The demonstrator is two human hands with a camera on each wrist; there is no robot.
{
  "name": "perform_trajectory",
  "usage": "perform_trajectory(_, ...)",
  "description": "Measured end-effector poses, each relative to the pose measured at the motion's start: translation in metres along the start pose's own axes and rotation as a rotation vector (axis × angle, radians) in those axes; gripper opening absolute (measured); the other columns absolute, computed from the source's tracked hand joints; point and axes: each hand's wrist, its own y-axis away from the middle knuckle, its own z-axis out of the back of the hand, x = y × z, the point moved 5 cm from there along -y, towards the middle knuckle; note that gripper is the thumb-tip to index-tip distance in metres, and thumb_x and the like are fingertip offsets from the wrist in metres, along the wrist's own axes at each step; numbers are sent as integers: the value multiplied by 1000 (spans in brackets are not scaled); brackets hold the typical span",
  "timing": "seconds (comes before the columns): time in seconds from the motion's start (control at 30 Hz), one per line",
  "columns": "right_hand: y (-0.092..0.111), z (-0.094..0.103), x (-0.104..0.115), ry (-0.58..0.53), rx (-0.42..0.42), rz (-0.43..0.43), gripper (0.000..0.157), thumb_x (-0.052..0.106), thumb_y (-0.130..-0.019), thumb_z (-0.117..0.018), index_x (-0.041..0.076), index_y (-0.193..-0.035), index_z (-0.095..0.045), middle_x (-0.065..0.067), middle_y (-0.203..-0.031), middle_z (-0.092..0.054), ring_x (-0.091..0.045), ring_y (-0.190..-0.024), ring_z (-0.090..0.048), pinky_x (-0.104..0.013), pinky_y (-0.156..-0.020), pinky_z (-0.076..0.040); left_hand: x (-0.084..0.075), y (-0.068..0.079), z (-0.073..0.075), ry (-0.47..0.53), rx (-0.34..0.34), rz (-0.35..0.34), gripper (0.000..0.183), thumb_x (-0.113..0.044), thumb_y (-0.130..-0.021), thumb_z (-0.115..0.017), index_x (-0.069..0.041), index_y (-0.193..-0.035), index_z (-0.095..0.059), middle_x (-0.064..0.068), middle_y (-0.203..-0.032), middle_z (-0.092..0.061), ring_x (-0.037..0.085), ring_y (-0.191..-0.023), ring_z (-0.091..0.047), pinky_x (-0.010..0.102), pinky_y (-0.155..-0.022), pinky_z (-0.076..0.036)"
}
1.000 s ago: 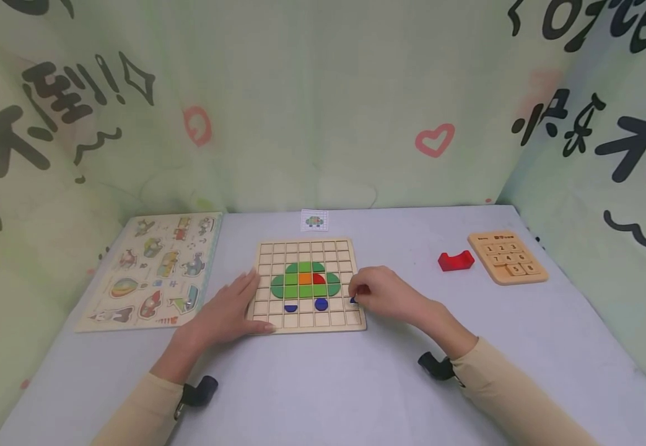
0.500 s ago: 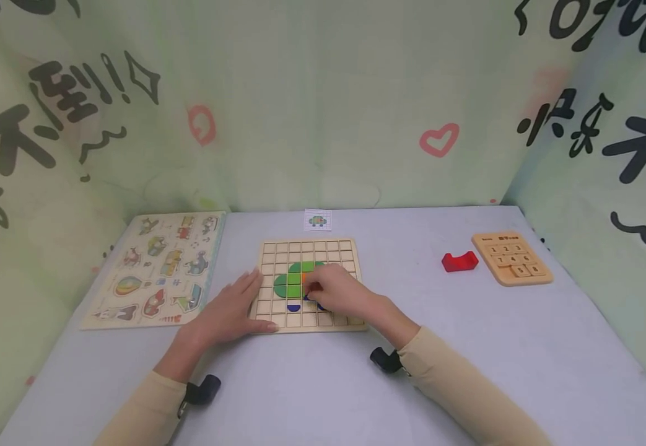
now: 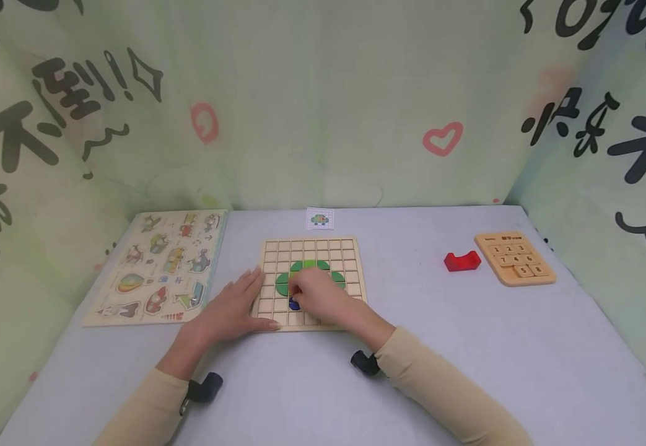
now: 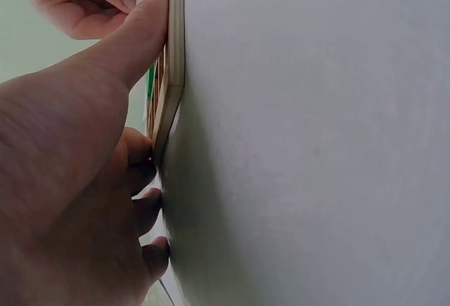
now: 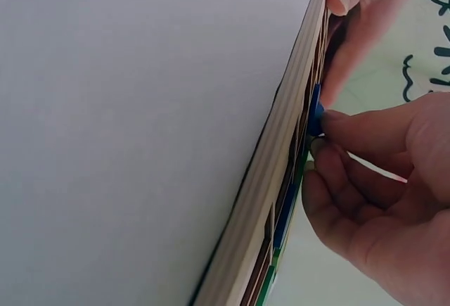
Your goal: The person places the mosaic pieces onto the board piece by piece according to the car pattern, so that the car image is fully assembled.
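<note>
A square wooden grid board [image 3: 350, 249] lies mid-table, with green pieces [image 3: 282, 284] set in its cells. My right hand [image 3: 323, 298] is over the board's lower middle and hides part of the pattern. Its thumb and fingertips pinch a small blue piece [image 5: 318, 123] at the board's surface, in the right wrist view. Another flat blue piece [image 5: 285, 211] sits in the board nearer that camera. My left hand [image 3: 235, 311] rests at the board's left side, fingers extended along the edge and thumb [image 4: 144, 35] lying on the front rim.
Behind the board lies a small pattern card [image 3: 319, 218]. A picture puzzle board [image 3: 105, 297] is at left. To the right are a red curved block [image 3: 462, 261] and a wooden number puzzle [image 3: 515, 259]. Fabric walls [image 3: 323, 111] enclose the table's back and sides.
From the board's right edge, my right hand has moved left across it with a blue piece, down to the blue half-circle's cell. The left hand has kept its place on the board.
</note>
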Motion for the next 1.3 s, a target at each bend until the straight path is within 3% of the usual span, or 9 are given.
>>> perform_trajectory(0.57,14,6,-3,8,18,-20,21,-4,-88,-62,6,-94,-80,-4,-91,-73,-10,-80,-60,-17,-68,-52,-6,-7,-3,1,4,-21,115,-68,-78,-70,-4,-158,-18,13,-167,-16,35,-155,-15,57,-125,-20)
perform_trajectory(0.87,31,27,-15,-13,-29,-95,20,5,-93,-61,6,-104,-78,-1,-100,-74,-10,-87,-61,-24,-75,-55,-7,-8,-1,-7,19,2,117,-69,-76,-71,-4,-158,-19,14,-167,-16,35,-155,-16,54,-125,-21)
perform_trajectory(1.07,49,46,-38,-2,-107,-176,25,21,-96,-65,10,-116,-74,-3,-117,-72,-21,-114,-65,-40,-99,-55,-3,-4,1,12,-14,3,122,-68,-73,-75,-4,-159,-17,14,-167,-18,36,-154,-20,54,-124,-24)
perform_trajectory(1.3,75,64,-69,58,-135,-269,60,44,-95,-61,20,-148,-48,-9,-154,-46,-32,-145,-39,-56,-117,-38,3,3,8,-18,-88,2,115,-69,-76,-72,-11,-160,-19,10,-167,-19,35,-154,-21,56,-124,-24)
